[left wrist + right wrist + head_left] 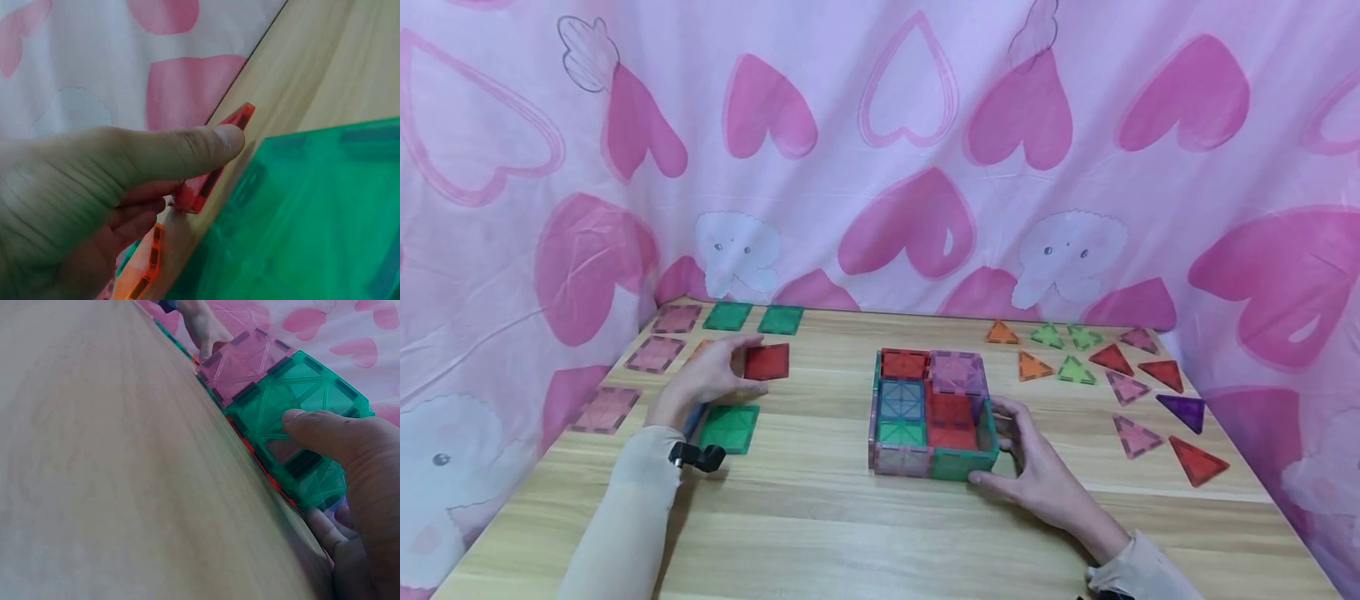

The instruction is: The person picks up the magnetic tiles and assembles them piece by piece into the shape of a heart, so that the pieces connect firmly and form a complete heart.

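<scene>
My left hand (711, 375) pinches a red square magnetic tile (767, 362) at its left side. The left wrist view has the thumb over the red tile (203, 187), seen nearly edge-on. Just below that hand lies a green square tile (730, 429), and an orange tile (697, 352) is partly hidden behind it. A low box of magnetic tiles (900, 461) stands mid-table, with red, blue, green and pink squares inside. My right hand (1037, 471) grips its near right corner. In the right wrist view, the thumb lies on a green wall tile (300, 394).
Pink square tiles (655, 354) line the table's left edge, with two green squares (781, 320) at the back. On the right lie several triangles: orange (1034, 367), light green (1076, 371), pink (1135, 436), red (1197, 461) and purple (1183, 412). A heart-patterned curtain (902, 225) hangs behind the table.
</scene>
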Demonstrator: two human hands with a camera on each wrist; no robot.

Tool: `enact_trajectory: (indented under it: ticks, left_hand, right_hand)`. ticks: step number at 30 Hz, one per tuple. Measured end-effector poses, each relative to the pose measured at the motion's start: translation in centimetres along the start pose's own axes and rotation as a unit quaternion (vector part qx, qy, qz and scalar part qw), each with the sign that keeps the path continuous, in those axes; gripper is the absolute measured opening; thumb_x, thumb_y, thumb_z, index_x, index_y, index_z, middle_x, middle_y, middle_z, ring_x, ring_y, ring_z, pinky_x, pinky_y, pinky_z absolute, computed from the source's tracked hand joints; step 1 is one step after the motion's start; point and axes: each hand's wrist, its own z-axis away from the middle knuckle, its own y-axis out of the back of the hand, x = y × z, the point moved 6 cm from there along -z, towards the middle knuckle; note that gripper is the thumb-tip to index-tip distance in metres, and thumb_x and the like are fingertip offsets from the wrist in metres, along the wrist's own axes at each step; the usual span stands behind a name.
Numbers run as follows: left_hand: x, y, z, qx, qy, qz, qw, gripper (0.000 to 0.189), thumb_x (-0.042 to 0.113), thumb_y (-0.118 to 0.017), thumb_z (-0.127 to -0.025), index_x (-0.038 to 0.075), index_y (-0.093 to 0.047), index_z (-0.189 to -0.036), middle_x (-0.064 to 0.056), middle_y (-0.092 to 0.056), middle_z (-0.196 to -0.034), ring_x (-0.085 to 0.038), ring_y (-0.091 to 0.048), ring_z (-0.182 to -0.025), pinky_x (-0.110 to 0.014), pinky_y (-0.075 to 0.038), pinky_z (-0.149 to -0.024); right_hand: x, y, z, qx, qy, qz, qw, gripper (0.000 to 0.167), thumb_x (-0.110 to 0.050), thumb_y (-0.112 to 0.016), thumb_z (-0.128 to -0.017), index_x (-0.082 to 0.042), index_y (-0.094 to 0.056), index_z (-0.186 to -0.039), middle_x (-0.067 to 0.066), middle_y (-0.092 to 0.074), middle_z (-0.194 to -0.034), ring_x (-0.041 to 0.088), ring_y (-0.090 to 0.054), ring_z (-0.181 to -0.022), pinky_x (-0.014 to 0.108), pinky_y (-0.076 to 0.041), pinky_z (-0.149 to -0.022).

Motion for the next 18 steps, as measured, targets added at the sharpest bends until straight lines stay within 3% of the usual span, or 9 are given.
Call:
enact_trajectory:
  ticks: [8, 13, 16, 18]
  left_hand:
    - [-0.1, -0.3, -0.2, 0.004, 0.004, 0.015, 0.9999, 0.08, 0.017, -0.094, -0.092, 0.001, -0.055, -0.16, -0.024, -0.061, -0.156, -0.041, -0.058, -0.139, -0.065, -0.039, -0.125]
    - [-0.1, -0.3, -0.3, 0.021, 0.013, 0.003, 0.9997, 0.078, 0.026, -0.096, -0.089, 0.005, -0.06, -0.156, -0.02, -0.065, -0.15, -0.038, -0.061, -0.131, -0.062, -0.045, -0.121]
    - [0.6, 0.0, -0.2, 0.038, 0.012, 0.011, 0.9991, 0.079, 0.032, -0.097, -0.088, 0.009, -0.062, -0.155, -0.017, -0.065, -0.149, -0.037, -0.06, -0.128, -0.062, -0.05, -0.115]
    - [1.8, 0.2, -0.1, 0.047, 0.004, 0.025, 0.9986, 0.078, 0.032, -0.097, -0.088, 0.013, -0.062, -0.155, -0.014, -0.065, -0.149, -0.037, -0.059, -0.13, -0.062, -0.052, -0.112]
  right_hand:
    - [0.2, 0.1, -0.1, -0.001, -0.009, -0.001, 1.0, 0.105, -0.019, -0.098, -0.088, -0.025, -0.032, -0.169, 0.015, -0.05, -0.164, 0.036, -0.052, -0.15, 0.02, -0.051, -0.112]
    - [0.2, 0.1, -0.1, -0.002, -0.004, -0.005, 1.0, 0.105, -0.018, -0.098, -0.088, -0.025, -0.032, -0.169, 0.015, -0.049, -0.165, 0.036, -0.052, -0.15, 0.021, -0.052, -0.112]
    - [0.2, 0.0, -0.1, -0.002, -0.003, -0.005, 1.0, 0.105, -0.018, -0.098, -0.088, -0.025, -0.032, -0.169, 0.014, -0.049, -0.165, 0.036, -0.052, -0.15, 0.022, -0.052, -0.112]
    - [0.2, 0.0, 0.0, -0.002, -0.007, -0.003, 1.0, 0.105, -0.02, -0.099, -0.087, -0.027, -0.032, -0.169, 0.014, -0.05, -0.165, 0.035, -0.053, -0.15, 0.022, -0.052, -0.112]
